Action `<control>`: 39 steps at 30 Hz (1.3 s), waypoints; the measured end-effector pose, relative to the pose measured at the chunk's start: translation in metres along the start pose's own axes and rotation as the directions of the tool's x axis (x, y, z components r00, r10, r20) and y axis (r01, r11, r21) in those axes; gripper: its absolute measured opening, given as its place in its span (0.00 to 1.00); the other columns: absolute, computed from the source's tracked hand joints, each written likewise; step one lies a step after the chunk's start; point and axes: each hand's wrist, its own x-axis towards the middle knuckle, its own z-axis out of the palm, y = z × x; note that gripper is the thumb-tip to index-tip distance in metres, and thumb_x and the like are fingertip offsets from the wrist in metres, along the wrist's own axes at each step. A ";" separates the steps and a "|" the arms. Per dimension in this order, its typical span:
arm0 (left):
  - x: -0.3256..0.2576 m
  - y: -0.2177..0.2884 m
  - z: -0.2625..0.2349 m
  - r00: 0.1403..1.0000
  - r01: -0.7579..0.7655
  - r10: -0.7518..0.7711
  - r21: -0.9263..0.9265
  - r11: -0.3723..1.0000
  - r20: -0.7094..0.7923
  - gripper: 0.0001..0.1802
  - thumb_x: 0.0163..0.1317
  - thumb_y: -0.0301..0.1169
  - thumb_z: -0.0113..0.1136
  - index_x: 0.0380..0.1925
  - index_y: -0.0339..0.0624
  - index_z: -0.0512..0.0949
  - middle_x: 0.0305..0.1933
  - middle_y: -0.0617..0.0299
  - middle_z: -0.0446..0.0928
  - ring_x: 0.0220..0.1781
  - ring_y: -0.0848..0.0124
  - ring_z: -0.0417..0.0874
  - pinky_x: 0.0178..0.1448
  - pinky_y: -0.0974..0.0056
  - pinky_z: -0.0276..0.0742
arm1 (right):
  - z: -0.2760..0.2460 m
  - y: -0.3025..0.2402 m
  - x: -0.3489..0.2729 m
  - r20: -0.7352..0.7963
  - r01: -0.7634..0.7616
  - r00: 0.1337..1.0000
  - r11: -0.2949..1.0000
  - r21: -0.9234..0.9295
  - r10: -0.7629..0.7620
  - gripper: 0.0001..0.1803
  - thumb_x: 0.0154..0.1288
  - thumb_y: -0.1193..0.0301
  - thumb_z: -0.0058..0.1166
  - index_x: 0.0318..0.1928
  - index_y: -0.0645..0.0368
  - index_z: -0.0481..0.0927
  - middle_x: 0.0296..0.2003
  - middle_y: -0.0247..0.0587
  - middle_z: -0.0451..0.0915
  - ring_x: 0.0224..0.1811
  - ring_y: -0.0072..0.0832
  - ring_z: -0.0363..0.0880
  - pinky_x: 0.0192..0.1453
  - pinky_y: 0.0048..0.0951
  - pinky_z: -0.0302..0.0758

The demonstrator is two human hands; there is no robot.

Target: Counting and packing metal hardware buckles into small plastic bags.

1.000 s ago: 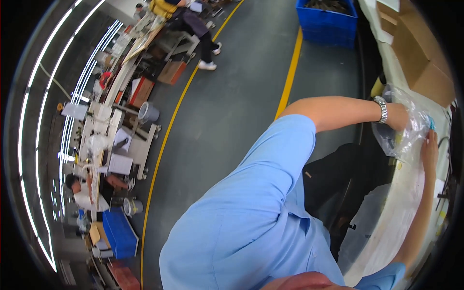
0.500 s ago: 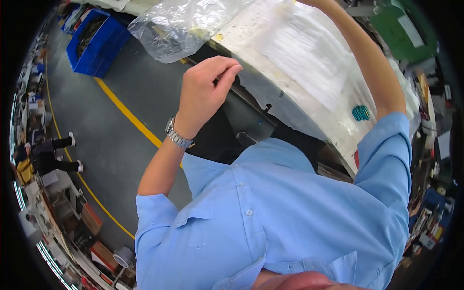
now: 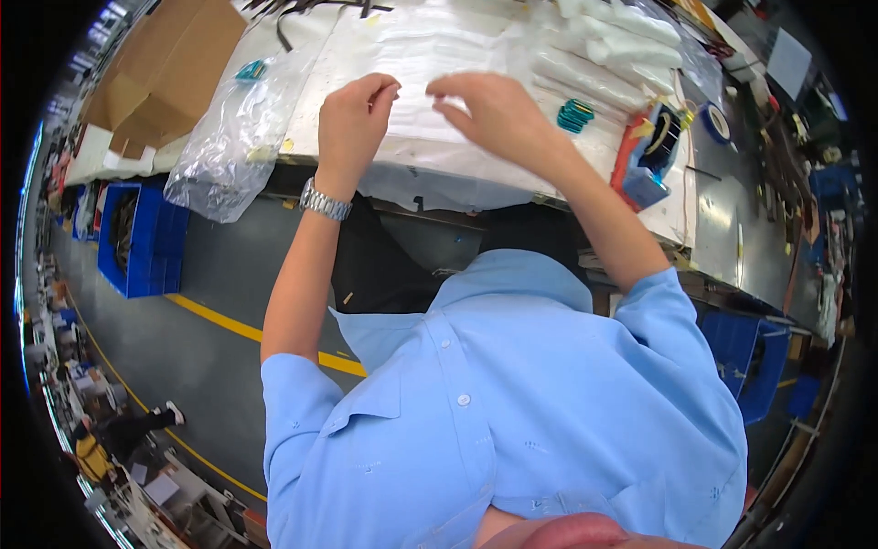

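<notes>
Over the near part of the worktable, my left hand (image 3: 355, 128) is raised with its fingers curled in and the thumb against them. What it pinches, if anything, is too small to make out. A metal-band watch (image 3: 325, 200) circles that wrist. Facing it, a short gap away, is my right hand (image 3: 498, 117), slightly blurred, with fingers stretched out and the thumb apart from them; no object shows in it. Beneath and beyond both hands lie thin white translucent sheets (image 3: 412, 59). A small teal banded bundle (image 3: 574, 115) rests to the right of my right hand.
A crumpled clear plastic bag (image 3: 215, 169) hangs over the table's left edge, beside an open cardboard box (image 3: 174, 69). At right stand a red-and-blue tape dispenser (image 3: 647, 160), a blue tape roll (image 3: 717, 123) and white wrapped rolls (image 3: 631, 41). A blue bin (image 3: 155, 242) sits on the floor.
My right hand has come back from the far upper edge to beside my left hand. The view has turned, bringing the box and tape dispenser in. My left hand stays curled.
</notes>
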 end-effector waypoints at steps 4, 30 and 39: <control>-0.002 0.043 0.037 0.960 -0.240 0.248 -0.071 0.968 0.131 0.08 0.72 0.29 0.66 0.43 0.37 0.89 0.37 0.54 0.90 0.36 0.65 0.92 0.42 0.65 0.83 | -0.047 -0.014 -0.090 -0.084 -0.224 0.970 0.973 0.053 0.228 0.12 0.72 0.69 0.62 0.51 0.60 0.88 0.45 0.52 0.89 0.51 0.51 0.88 0.58 0.46 0.83; 0.047 0.083 0.250 0.871 -0.327 0.310 -0.022 0.945 0.380 0.19 0.56 0.47 0.77 0.33 0.40 0.92 0.30 0.49 0.89 0.37 0.48 0.91 0.44 0.45 0.85 | -0.006 0.086 -0.176 -0.305 -0.498 0.836 0.864 -0.071 0.457 0.42 0.81 0.56 0.58 0.84 0.62 0.56 0.78 0.65 0.66 0.79 0.55 0.69 0.79 0.45 0.69; -0.008 0.107 0.229 0.913 -0.266 0.252 -0.001 0.964 0.321 0.18 0.54 0.40 0.76 0.36 0.36 0.85 0.43 0.50 0.82 0.51 0.52 0.81 0.56 0.54 0.78 | -0.016 0.074 -0.191 -0.287 -0.498 0.821 0.865 0.065 0.494 0.35 0.84 0.64 0.53 0.84 0.55 0.60 0.77 0.62 0.69 0.76 0.51 0.74 0.77 0.43 0.72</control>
